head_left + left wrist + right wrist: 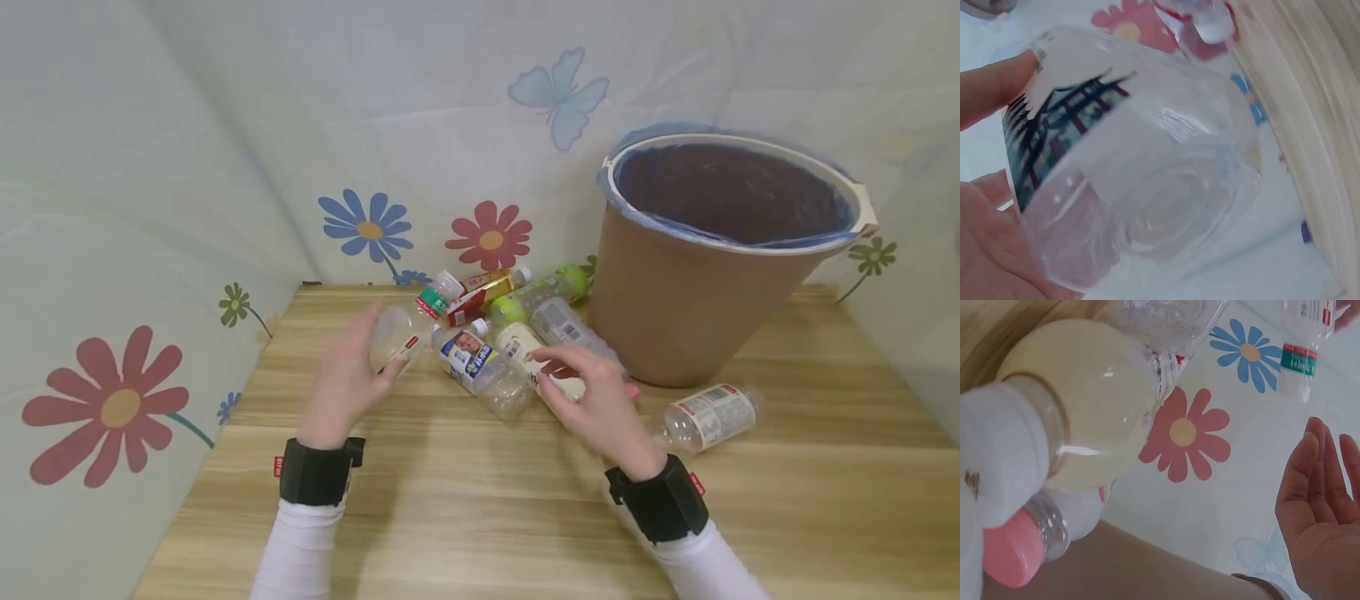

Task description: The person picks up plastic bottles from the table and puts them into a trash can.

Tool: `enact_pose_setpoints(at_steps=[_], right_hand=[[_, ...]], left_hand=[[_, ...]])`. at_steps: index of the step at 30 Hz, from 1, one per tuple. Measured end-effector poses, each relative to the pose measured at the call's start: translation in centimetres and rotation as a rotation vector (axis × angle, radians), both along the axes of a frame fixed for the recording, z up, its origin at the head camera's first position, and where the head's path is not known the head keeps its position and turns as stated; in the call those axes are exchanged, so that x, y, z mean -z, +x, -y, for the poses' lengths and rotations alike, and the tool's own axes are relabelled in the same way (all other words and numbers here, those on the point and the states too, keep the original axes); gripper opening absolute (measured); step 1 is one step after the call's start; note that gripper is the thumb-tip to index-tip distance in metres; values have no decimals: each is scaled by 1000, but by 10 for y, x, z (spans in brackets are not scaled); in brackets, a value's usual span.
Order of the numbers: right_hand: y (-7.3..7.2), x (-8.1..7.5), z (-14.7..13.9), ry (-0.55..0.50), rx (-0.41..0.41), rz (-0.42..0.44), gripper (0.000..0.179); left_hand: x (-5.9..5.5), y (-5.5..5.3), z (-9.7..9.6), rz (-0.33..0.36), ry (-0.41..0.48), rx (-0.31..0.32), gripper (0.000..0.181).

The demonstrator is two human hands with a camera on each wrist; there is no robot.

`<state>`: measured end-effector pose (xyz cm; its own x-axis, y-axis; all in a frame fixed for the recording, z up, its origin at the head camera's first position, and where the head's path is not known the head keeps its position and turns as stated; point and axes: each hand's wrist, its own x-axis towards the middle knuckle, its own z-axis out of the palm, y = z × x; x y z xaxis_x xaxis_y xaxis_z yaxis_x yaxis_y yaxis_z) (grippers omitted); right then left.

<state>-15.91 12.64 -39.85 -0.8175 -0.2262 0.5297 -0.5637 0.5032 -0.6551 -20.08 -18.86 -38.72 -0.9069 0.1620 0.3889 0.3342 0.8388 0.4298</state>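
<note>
My left hand grips a clear plastic bottle above the table, its white-capped end tilted up and to the right. In the left wrist view this bottle turns its ribbed base toward the camera and shows a printed dark roof. My right hand hovers over the heap with relaxed, slightly bent fingers and holds nothing; its palm shows in the right wrist view. Beneath and beside it lie a cream-labelled bottle and a clear bottle with a blue label.
A brown bin with a blue liner stands at the back right. Near it lie a green bottle, a red-and-gold bottle and a translucent bottle. Another labelled bottle lies right of my right hand.
</note>
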Motion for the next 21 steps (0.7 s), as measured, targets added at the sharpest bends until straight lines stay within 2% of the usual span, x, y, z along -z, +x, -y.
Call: enact_pose_setpoints(at_steps=[9,16,21], right_hand=[[2,1,8,-104,-107,170,52],[5,-2,19,-153,-185,228,63],[9,-4,25,-150,-220,313,70]], left_hand=[[5,12,-39,70,231,163,79],[-4,18,-49,69,316,228,75],[-10,22,-56,119,397,287,74]])
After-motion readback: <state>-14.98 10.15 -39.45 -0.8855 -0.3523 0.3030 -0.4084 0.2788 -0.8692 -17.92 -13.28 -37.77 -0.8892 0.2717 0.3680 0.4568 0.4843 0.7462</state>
